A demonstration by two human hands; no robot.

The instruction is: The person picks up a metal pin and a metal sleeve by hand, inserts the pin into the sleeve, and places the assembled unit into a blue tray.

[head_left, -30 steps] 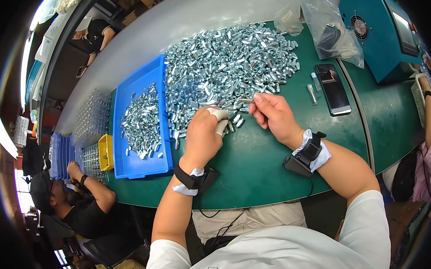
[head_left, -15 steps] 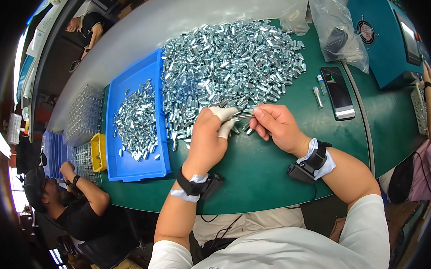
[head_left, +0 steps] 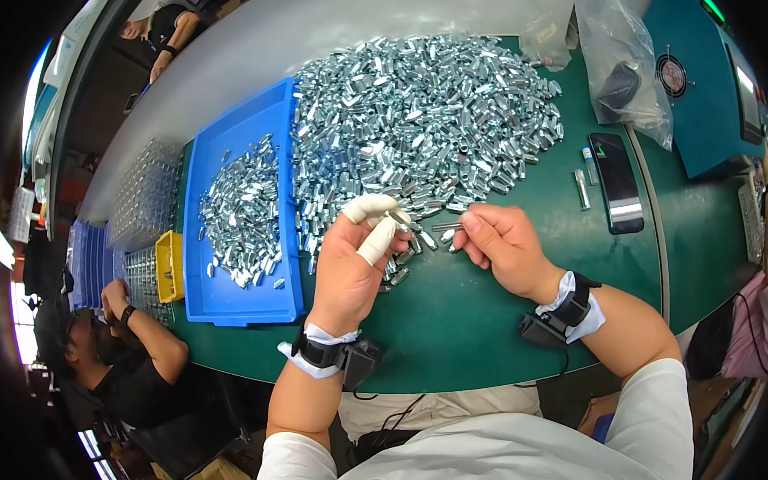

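Note:
My left hand [head_left: 349,268], with white finger cots on thumb and forefinger, pinches a small shiny hexagonal metal sleeve [head_left: 399,218]. Between the thumb and fingers of my right hand [head_left: 504,248] is a thin metal rod [head_left: 445,227], its tip pointing left toward the sleeve; a gap separates the two. Just beyond both hands spreads a large heap of similar hexagonal metal sleeves [head_left: 422,114], a few lying loose by my fingers. Left of the heap stands a blue tray [head_left: 246,307] with a smaller pile of sleeves [head_left: 243,214] in it.
A black phone [head_left: 616,180] and two small tubes [head_left: 582,188] lie right on the green table [head_left: 482,328]. Behind them are a clear plastic bag [head_left: 626,79] and a teal machine [head_left: 702,99]. A yellow bin [head_left: 170,266] and clear trays [head_left: 149,194] stand left, near a co-worker [head_left: 134,367].
My left hand has turned palm-up and drawn slightly left, away from the rod, keeping a sleeve in its fingertips. My right hand still holds the rod, slightly farther right.

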